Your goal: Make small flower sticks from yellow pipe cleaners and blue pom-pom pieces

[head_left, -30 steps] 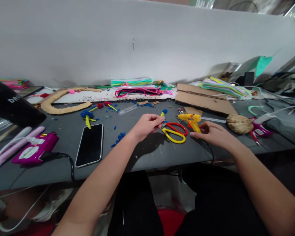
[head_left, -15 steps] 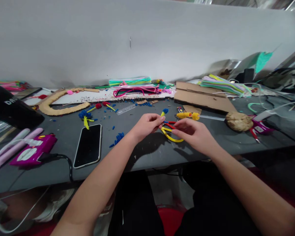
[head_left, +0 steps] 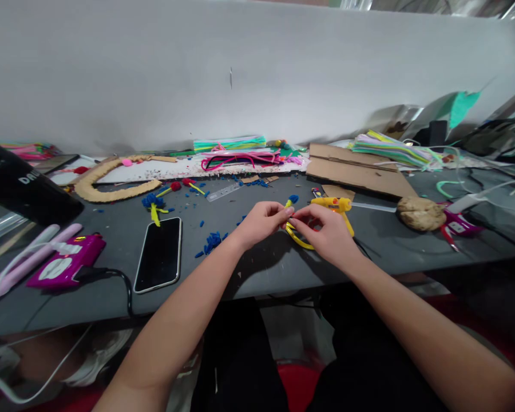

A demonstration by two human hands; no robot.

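My left hand (head_left: 261,222) pinches a short yellow pipe-cleaner stem with a blue pompom tip (head_left: 292,201) above the grey table (head_left: 257,269). My right hand (head_left: 326,229) has its fingertips closed against the same stem, touching my left fingertips. Under both hands lie scissors with yellow and red handles (head_left: 298,240), mostly hidden. A yellow glue gun (head_left: 332,203) lies just behind my right hand.
A black phone (head_left: 159,253) lies left of my hands, with blue scraps (head_left: 212,241) between. A magenta glue gun (head_left: 64,266) sits at the left, cardboard sheets (head_left: 356,171) and a brown lump (head_left: 420,213) at the right. Pipe-cleaner bundles (head_left: 240,154) line the back wall.
My right hand left the yellow glue gun, moved left over the scissors and closed on the stem held by my left hand. My left hand stayed nearly still.
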